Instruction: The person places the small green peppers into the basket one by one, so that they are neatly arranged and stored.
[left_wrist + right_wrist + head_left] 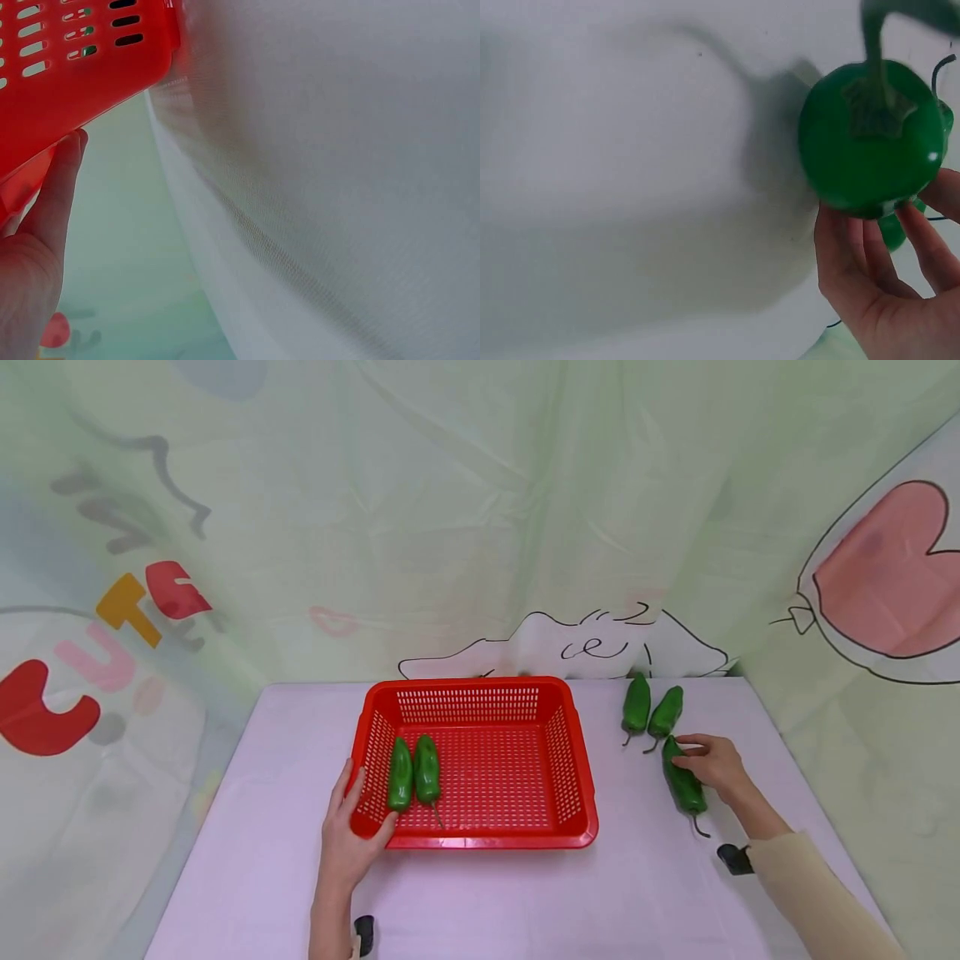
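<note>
A red basket (480, 841) stands on the table with two green peppers (401, 774) lying side by side in its left part. My left hand (349, 839) holds the basket at its front left corner, thumb on the front rim and fingers on the left rim; the left wrist view shows the hand (37, 262) against the basket wall (90, 82). At the right, my right hand (716, 766) pinches a green pepper (684, 785) near its upper part. In the right wrist view the pepper's stem end (874, 150) faces the camera, with the fingers (847, 247) around its far part.
Two more green peppers (637, 703) (665, 713) lie behind my right hand, near the table's back edge. The table (495, 902) has a pale cloth. A printed curtain (465, 527) hangs behind it and at both sides.
</note>
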{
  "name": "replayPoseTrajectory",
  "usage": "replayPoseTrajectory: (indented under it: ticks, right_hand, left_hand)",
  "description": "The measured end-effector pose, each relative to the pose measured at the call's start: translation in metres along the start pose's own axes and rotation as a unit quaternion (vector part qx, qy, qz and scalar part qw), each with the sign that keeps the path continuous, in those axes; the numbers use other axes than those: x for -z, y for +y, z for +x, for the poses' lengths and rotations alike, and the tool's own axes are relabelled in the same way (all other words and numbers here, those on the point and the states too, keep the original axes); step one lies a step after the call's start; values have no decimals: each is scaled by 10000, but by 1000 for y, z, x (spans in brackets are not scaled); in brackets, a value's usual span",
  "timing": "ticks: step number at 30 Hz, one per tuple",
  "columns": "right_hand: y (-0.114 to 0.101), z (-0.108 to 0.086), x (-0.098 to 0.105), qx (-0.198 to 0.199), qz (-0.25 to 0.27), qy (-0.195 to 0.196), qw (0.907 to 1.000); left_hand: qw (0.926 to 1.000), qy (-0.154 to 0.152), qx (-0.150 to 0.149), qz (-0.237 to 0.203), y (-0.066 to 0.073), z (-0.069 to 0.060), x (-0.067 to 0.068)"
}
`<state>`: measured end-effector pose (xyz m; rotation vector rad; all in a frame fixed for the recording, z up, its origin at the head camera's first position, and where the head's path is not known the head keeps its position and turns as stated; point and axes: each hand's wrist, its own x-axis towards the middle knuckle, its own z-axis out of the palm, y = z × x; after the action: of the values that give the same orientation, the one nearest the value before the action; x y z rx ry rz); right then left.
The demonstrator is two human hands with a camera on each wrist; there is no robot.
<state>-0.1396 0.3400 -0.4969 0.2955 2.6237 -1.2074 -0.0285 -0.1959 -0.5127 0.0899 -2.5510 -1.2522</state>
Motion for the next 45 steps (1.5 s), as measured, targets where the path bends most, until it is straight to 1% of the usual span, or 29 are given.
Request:
replayPoseTrajectory:
  ticks: [4,8,11,15,20,26,34,37,41,45]
  right_hand:
    - [-6,-5,7,-150,379,-163,9990]
    - [-16,-9,17,-112,771,-309,9965]
    - [-25,-11,24,-49,846,-311,9959]
    - [-36,-12,30,80,767,-227,9968]
    - [-53,-13,31,287,831,-255,9958]
    - [-69,-14,27,379,972,-361,9939]
    - [-93,-14,18,530,956,-545,9925]
    - [-105,-12,10,569,988,-601,9917]
    - [-127,-11,-5,589,1038,-704,9903]
    - [-149,-11,-19,655,1242,-872,9862]
  left_hand:
    - [10000,-24,3,-21,1,0,0]
    - [10000,14,-52,-13,0,0,1]
    - [10000,21,-87,-17,0,0,2]
    - [10000,13,-96,-13,0,0,1]
    - [9999,34,-118,3,-1,0,3]
    - [9999,15,-125,-26,-1,-1,3]
    - [9999,-77,-49,-87,2,0,-1]
    - [9999,-73,-13,-90,2,-1,0]
    - [9999,-70,34,-66,2,-1,2]
    - [9999,-77,52,-51,3,0,3]
